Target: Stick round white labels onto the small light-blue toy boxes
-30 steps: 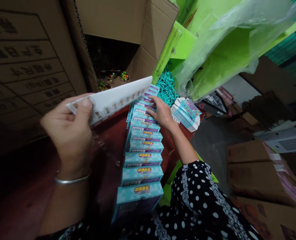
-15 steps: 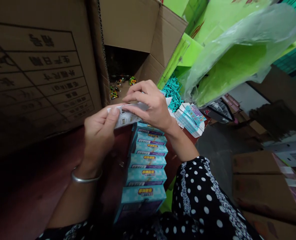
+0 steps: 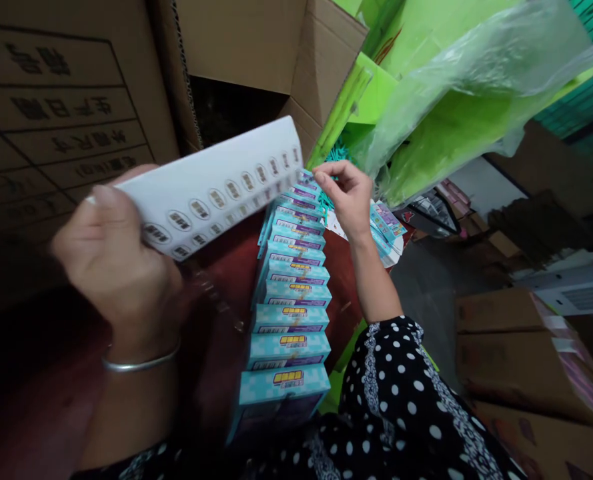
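Observation:
My left hand [image 3: 119, 260] grips one end of a white sheet of small oval stickers [image 3: 201, 177], which stretches up and to the right, tilted. Printed ovals run along its lower part. Beyond the sheet's far end, my right hand [image 3: 349, 200] is closed in a pinch, thumb against index finger; whatever lies between the fingertips is too small to make out. It hovers by the far end of a long row of light-blue and purple boxes [image 3: 296, 273], standing one behind another. Yellow lettering shows on several of them.
A big carton [image 3: 66, 60] with printed text stands at left, beside an open carton [image 3: 246, 47]. Turquoise sticks [image 3: 337, 153] lie behind my right hand, near flat printed cartons [image 3: 389, 230]. Green bins under clear plastic [image 3: 476, 113] fill the upper right. Brown boxes [image 3: 506, 353] are stacked at right.
My hands have moved apart. The left hand has drawn back to the left with the sticker sheet, now more fully in view, while the right hand has come off it to the right, pinching.

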Action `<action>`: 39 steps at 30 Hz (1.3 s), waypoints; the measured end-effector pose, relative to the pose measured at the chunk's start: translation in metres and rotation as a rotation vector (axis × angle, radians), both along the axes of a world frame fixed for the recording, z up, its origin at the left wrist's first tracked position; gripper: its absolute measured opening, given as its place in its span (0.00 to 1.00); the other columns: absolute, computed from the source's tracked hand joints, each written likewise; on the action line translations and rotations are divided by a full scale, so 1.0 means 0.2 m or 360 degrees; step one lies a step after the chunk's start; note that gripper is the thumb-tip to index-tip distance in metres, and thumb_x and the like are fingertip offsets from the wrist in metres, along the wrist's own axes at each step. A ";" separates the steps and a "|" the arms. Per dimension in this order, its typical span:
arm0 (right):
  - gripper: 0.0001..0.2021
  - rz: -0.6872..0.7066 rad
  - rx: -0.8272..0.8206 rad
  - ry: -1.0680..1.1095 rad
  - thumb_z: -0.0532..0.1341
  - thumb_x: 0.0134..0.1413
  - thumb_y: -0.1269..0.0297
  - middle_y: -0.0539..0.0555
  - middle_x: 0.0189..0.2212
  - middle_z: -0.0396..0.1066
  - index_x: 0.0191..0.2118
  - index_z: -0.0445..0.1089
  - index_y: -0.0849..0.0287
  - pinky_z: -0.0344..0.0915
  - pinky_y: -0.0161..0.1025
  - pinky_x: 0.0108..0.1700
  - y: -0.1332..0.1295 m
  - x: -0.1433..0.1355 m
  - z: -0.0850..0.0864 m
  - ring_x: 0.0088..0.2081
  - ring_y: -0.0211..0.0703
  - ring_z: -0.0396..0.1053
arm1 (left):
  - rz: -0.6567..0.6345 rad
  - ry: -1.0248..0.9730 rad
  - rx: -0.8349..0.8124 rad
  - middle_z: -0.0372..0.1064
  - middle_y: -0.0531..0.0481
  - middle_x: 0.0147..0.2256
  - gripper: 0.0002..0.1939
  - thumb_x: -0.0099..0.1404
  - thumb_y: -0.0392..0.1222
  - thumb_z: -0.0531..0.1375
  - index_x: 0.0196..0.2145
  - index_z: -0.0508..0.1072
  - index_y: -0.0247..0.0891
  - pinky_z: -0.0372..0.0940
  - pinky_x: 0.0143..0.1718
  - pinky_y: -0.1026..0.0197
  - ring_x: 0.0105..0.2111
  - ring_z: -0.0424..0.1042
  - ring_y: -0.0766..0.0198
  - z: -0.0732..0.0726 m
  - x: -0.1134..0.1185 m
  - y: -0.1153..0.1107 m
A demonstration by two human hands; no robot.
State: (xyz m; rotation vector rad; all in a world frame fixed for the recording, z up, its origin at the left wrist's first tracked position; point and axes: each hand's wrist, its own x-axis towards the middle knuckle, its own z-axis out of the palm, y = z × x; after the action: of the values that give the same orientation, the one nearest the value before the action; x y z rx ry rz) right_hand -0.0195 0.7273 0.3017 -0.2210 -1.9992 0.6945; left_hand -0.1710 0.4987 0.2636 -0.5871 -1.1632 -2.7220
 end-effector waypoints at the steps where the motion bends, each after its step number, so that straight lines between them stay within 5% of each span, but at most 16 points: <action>1: 0.19 -0.0010 -0.0113 -0.0124 0.70 0.64 0.43 0.50 0.38 0.79 0.39 0.77 0.55 0.74 0.43 0.46 0.09 0.01 -0.04 0.41 0.42 0.76 | 0.0053 0.0028 -0.0003 0.79 0.48 0.37 0.22 0.77 0.51 0.63 0.46 0.86 0.24 0.74 0.44 0.60 0.36 0.79 0.65 0.00 -0.01 0.00; 4: 0.18 -0.0007 -0.0369 -0.0408 0.73 0.54 0.47 0.52 0.34 0.80 0.34 0.77 0.57 0.72 0.44 0.46 0.29 0.02 -0.18 0.39 0.45 0.76 | 0.0105 0.0055 -0.0019 0.77 0.49 0.35 0.24 0.77 0.52 0.63 0.47 0.85 0.23 0.75 0.49 0.55 0.41 0.78 0.61 0.00 -0.01 0.01; 7: 0.16 0.0000 -0.0464 -0.0518 0.73 0.50 0.50 0.54 0.32 0.81 0.31 0.78 0.58 0.71 0.45 0.46 0.34 0.01 -0.27 0.37 0.47 0.76 | 0.0097 0.0074 -0.0043 0.77 0.49 0.34 0.21 0.76 0.50 0.63 0.45 0.86 0.25 0.74 0.44 0.58 0.39 0.78 0.62 -0.01 -0.01 0.02; 17: 0.07 -0.0269 -0.0158 -0.0824 0.72 0.52 0.64 0.53 0.36 0.81 0.35 0.76 0.58 0.71 0.44 0.46 0.31 -0.01 -0.32 0.40 0.48 0.77 | 0.0040 0.0118 -0.0058 0.79 0.48 0.34 0.19 0.77 0.49 0.64 0.45 0.87 0.29 0.73 0.37 0.63 0.33 0.77 0.66 -0.04 -0.03 0.04; 21: 0.18 -0.0383 0.0247 -0.0741 0.67 0.58 0.70 0.56 0.48 0.81 0.54 0.76 0.54 0.74 0.50 0.53 0.21 0.02 -0.25 0.47 0.51 0.76 | -0.0074 0.0055 -0.0021 0.81 0.47 0.36 0.18 0.76 0.49 0.66 0.46 0.88 0.29 0.75 0.36 0.64 0.33 0.78 0.66 -0.03 0.00 0.03; 23: 0.16 -0.0328 0.0399 -0.0494 0.62 0.67 0.69 0.56 0.50 0.80 0.57 0.74 0.52 0.75 0.50 0.55 0.09 0.01 -0.16 0.49 0.49 0.76 | -0.0193 0.0035 -0.0049 0.82 0.46 0.38 0.18 0.76 0.50 0.67 0.49 0.88 0.31 0.74 0.35 0.66 0.33 0.79 0.67 -0.03 0.02 0.02; 29: 0.14 0.0235 0.0826 -0.0323 0.57 0.80 0.56 0.55 0.52 0.75 0.59 0.75 0.55 0.74 0.53 0.63 -0.39 -0.15 0.10 0.56 0.47 0.74 | -0.0577 0.0134 -0.0276 0.85 0.47 0.42 0.21 0.76 0.58 0.68 0.54 0.88 0.42 0.79 0.41 0.63 0.36 0.83 0.63 -0.06 0.07 0.00; 35: 0.18 0.0337 0.1079 -0.0334 0.53 0.83 0.52 0.52 0.49 0.74 0.53 0.77 0.55 0.75 0.53 0.62 -0.51 -0.30 0.13 0.54 0.43 0.74 | -0.0833 -0.0069 -0.0175 0.81 0.46 0.34 0.26 0.78 0.64 0.63 0.39 0.87 0.38 0.76 0.34 0.64 0.35 0.81 0.63 -0.08 0.06 -0.01; 39: 0.15 0.0351 0.1079 -0.0294 0.54 0.82 0.56 0.51 0.48 0.74 0.52 0.78 0.53 0.76 0.55 0.62 -0.49 -0.29 0.11 0.53 0.43 0.76 | -0.0778 -0.0188 -0.0017 0.71 0.52 0.25 0.24 0.77 0.53 0.68 0.26 0.77 0.38 0.72 0.30 0.67 0.27 0.75 0.68 -0.07 0.04 0.00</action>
State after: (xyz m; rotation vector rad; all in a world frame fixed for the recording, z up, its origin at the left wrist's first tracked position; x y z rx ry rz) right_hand -0.0779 0.6294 0.3235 0.3551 -2.3374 0.0980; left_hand -0.1631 0.4987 0.2499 -0.8160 -1.1913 -3.1949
